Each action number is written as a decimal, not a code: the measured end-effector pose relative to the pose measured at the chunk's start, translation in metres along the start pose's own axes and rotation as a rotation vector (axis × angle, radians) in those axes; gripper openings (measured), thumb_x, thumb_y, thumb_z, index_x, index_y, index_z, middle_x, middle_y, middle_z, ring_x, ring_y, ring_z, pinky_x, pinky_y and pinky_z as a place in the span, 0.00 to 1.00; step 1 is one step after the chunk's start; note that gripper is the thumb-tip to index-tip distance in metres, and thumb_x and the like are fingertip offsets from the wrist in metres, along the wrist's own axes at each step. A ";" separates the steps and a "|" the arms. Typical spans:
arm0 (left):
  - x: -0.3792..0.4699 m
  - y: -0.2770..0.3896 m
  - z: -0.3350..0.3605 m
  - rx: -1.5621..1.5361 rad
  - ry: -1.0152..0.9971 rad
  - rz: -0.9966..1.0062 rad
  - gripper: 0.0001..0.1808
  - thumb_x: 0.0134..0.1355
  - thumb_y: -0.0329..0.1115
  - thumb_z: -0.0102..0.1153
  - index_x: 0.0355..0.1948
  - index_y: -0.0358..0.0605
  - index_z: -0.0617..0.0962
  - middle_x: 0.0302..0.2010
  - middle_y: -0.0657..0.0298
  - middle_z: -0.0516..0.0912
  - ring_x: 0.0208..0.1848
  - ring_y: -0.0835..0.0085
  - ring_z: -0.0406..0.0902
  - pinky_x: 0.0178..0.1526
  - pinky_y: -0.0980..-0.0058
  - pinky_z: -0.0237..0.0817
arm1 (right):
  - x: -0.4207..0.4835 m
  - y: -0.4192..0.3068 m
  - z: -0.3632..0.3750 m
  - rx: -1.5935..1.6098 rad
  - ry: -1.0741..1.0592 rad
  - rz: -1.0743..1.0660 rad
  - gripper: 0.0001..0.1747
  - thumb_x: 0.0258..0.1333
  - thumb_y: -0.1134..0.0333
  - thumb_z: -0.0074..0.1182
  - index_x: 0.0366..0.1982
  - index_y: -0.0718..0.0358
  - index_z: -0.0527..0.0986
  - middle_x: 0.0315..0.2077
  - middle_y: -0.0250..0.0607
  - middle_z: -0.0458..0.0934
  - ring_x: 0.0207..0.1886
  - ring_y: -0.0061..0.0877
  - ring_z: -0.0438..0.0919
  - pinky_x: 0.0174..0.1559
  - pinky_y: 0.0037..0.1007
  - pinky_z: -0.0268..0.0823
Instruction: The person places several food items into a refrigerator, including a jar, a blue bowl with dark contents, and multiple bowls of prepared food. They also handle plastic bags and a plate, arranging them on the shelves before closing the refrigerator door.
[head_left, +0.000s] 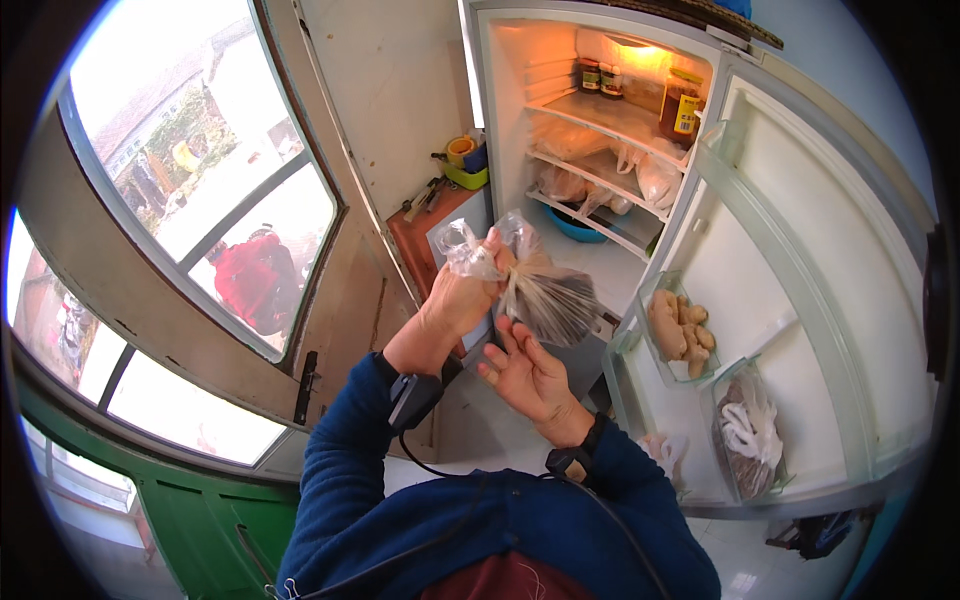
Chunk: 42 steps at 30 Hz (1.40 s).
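My left hand (466, 298) grips the gathered neck of a clear plastic bag (556, 300) with dark contents that I cannot make out. The bag's loose top sticks up around my thumb. Just below the bag, my right hand (534, 375) is palm up with its fingers spread, holding nothing. Both are in front of an open refrigerator (600, 270) with its light on. Its shelves hold several jars at the top, including a large jar with a yellow label (681, 109), and plastic bags of food (577, 142) lower down. A blue bowl (576, 223) stands beneath them.
The refrigerator door (810, 300) stands wide to the right, its bins holding ginger root (681, 330) and a tied bag (750, 435). Left of the refrigerator, a brown cabinet (409, 232) carries tools and a green tray (466, 177). A person in red (259, 281) shows through the window.
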<state>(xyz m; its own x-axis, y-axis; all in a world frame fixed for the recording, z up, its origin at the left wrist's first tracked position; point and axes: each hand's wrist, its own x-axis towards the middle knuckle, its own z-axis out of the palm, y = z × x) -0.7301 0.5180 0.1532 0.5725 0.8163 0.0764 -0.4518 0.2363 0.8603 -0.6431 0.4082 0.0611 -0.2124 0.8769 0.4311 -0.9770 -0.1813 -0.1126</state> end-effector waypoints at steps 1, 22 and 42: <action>0.000 0.003 0.008 -0.005 -0.143 0.063 0.23 0.67 0.49 0.46 0.18 0.49 0.68 0.21 0.71 0.65 0.25 0.78 0.60 0.32 0.78 0.53 | 0.003 -0.005 -0.005 0.010 -0.056 0.040 0.20 0.61 0.58 0.49 0.50 0.61 0.71 0.54 0.33 0.71 0.56 0.35 0.70 0.56 0.44 0.60; 0.025 -0.044 -0.074 0.907 -0.145 0.140 0.07 0.55 0.27 0.61 0.35 0.39 0.78 0.31 0.66 0.78 0.34 0.80 0.76 0.37 0.78 0.68 | 0.045 -0.108 -0.072 -1.475 0.228 -0.086 0.05 0.55 0.77 0.55 0.35 0.64 0.78 0.32 0.29 0.79 0.38 0.15 0.75 0.40 0.18 0.67; 0.168 -0.099 -0.076 0.711 -0.040 0.202 0.11 0.64 0.33 0.54 0.43 0.37 0.80 0.33 0.66 0.81 0.34 0.82 0.73 0.37 0.81 0.67 | 0.133 -0.141 -0.098 -2.424 0.278 -0.693 0.12 0.39 0.76 0.62 0.31 0.66 0.76 0.30 0.41 0.76 0.31 0.35 0.77 0.33 0.30 0.72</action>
<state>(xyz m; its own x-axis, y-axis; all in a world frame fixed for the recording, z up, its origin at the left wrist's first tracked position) -0.6412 0.6716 0.0423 0.5558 0.7846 0.2749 -0.0064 -0.3266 0.9451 -0.5312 0.5943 0.0471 0.1511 0.6173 0.7721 0.8020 0.3801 -0.4608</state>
